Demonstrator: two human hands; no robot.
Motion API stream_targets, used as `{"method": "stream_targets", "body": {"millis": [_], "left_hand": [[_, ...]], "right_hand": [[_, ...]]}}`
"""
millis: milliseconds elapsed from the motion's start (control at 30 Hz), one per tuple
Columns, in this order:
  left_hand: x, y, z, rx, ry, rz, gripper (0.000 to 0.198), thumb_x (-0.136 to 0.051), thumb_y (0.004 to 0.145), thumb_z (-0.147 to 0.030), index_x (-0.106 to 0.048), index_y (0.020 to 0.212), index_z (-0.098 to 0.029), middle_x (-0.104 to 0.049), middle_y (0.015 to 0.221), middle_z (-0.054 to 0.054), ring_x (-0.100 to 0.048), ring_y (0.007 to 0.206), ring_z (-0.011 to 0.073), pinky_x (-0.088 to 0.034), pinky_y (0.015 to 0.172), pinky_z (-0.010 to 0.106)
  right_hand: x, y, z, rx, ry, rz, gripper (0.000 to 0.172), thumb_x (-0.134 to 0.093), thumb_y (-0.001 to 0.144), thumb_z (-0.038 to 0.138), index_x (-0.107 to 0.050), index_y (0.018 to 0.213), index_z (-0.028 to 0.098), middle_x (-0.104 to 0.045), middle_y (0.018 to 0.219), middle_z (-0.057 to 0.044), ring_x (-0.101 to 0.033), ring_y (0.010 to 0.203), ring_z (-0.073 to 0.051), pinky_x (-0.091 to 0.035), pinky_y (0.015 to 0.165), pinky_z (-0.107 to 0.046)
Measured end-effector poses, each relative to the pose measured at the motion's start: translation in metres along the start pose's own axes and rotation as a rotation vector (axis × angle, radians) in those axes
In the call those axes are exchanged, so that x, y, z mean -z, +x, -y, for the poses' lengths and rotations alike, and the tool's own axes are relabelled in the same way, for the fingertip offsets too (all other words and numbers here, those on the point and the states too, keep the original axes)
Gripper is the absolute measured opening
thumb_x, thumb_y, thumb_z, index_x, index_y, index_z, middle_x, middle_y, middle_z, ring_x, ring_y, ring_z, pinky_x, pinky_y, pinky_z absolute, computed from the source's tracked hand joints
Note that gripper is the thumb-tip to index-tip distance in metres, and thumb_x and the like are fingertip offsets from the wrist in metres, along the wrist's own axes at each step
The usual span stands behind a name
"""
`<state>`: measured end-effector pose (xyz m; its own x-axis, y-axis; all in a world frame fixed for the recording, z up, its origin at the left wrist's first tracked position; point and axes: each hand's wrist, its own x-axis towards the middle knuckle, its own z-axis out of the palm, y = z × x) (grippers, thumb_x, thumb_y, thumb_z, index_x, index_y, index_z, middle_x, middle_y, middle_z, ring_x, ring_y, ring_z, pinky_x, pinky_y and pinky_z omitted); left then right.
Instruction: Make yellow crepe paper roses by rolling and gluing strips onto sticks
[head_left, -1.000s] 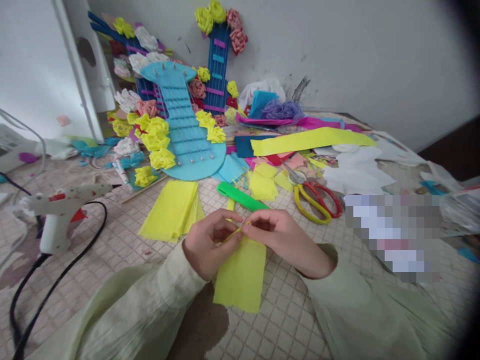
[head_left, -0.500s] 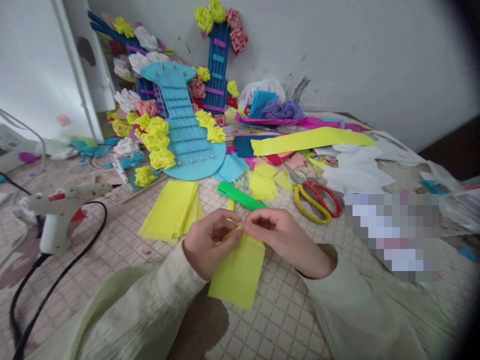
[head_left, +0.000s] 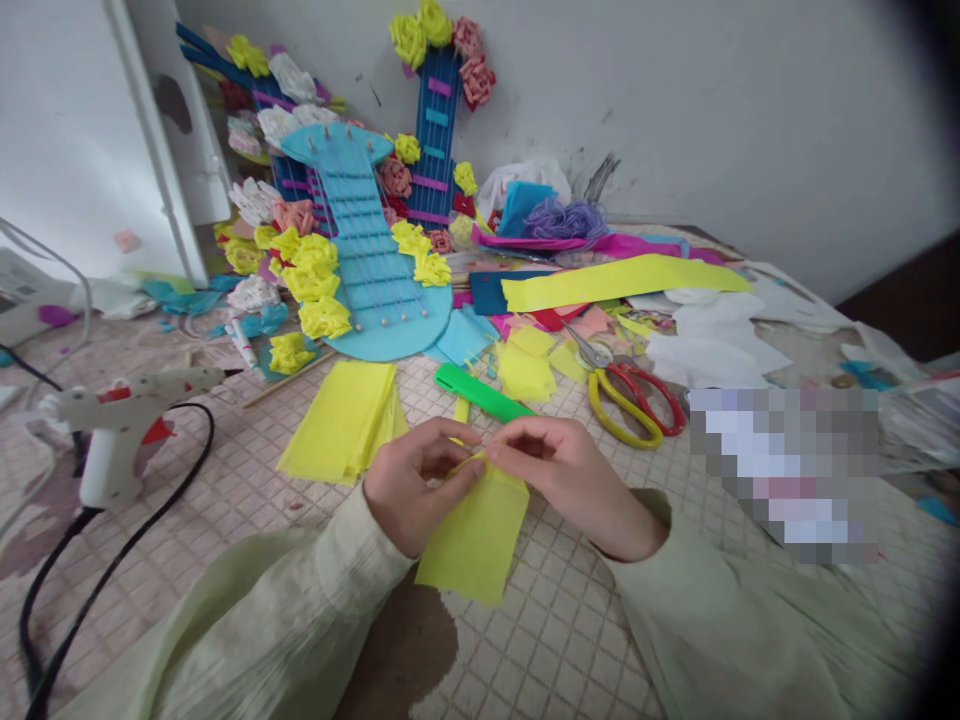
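Note:
Both hands pinch the top edge of a yellow crepe paper sheet, whose lower part hangs down toward me. My left hand holds the left side of that edge between thumb and fingers. On the other side, my right hand grips close by, so the fingertips nearly meet; the fold between them is mostly hidden. Just beyond the fingers lies a bright green plastic-handled tool, its far end covered by my right hand. A stack of yellow paper sheets rests left of my left hand.
Scissors with red and yellow handles lie to the right. A white glue gun with a black cord is at the left. Behind stands a light-blue stringed cardboard instrument with yellow paper flowers. A long yellow strip lies across scraps.
The sheet's lower edge has risen slightly as its top is worked in the fingertips. Both hands stay in nearly the same place, still pinching it.

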<state>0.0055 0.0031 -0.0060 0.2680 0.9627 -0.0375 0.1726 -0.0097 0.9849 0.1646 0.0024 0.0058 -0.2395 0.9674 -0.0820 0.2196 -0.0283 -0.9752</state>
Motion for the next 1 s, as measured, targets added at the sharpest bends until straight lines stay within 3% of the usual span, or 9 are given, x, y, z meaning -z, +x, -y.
{"method": "stream_targets", "body": {"millis": [200, 433, 567, 1000], "left_hand": [[0.001, 0.000, 0.000, 0.002, 0.019, 0.001, 0.018, -0.060, 0.069, -0.025, -0.055, 0.083, -0.016, -0.062, 0.061, 0.001, -0.056, 0.054, 0.0114, -0.046, 0.053, 0.023], [-0.001, 0.000, -0.001, -0.023, -0.023, -0.051, 0.017, -0.060, 0.068, -0.024, -0.056, 0.082, -0.016, -0.063, 0.071, 0.004, -0.062, 0.067, 0.0142, -0.050, 0.063, 0.026], [0.000, 0.000, -0.004, -0.020, -0.015, -0.082, 0.016, -0.062, 0.066, -0.022, -0.057, 0.079, -0.015, -0.063, 0.065, 0.002, -0.061, 0.063, 0.0134, -0.050, 0.062, 0.026], [0.004, 0.004, -0.011, 0.076, -0.235, -0.272, 0.019, -0.071, 0.056, -0.017, -0.057, 0.068, -0.014, -0.062, 0.056, -0.004, -0.057, 0.051, 0.0069, -0.046, 0.052, 0.016]], "right_hand": [[0.000, -0.001, 0.002, -0.026, 0.022, -0.025, 0.012, -0.059, 0.072, 0.026, -0.063, 0.067, 0.016, -0.062, 0.066, 0.000, -0.054, 0.063, -0.011, -0.042, 0.058, -0.023], [-0.001, -0.002, 0.004, -0.003, 0.028, 0.016, 0.011, -0.058, 0.073, 0.026, -0.062, 0.067, 0.017, -0.060, 0.066, 0.000, -0.053, 0.063, -0.011, -0.042, 0.059, -0.023], [-0.001, -0.003, 0.006, -0.012, 0.050, 0.024, 0.011, -0.058, 0.073, 0.026, -0.062, 0.067, 0.017, -0.060, 0.067, 0.000, -0.053, 0.064, -0.011, -0.042, 0.060, -0.023], [0.006, 0.001, 0.007, -0.049, 0.120, -0.131, 0.014, -0.062, 0.069, 0.030, -0.061, 0.065, 0.017, -0.057, 0.063, 0.001, -0.050, 0.060, -0.010, -0.039, 0.056, -0.023]]}}
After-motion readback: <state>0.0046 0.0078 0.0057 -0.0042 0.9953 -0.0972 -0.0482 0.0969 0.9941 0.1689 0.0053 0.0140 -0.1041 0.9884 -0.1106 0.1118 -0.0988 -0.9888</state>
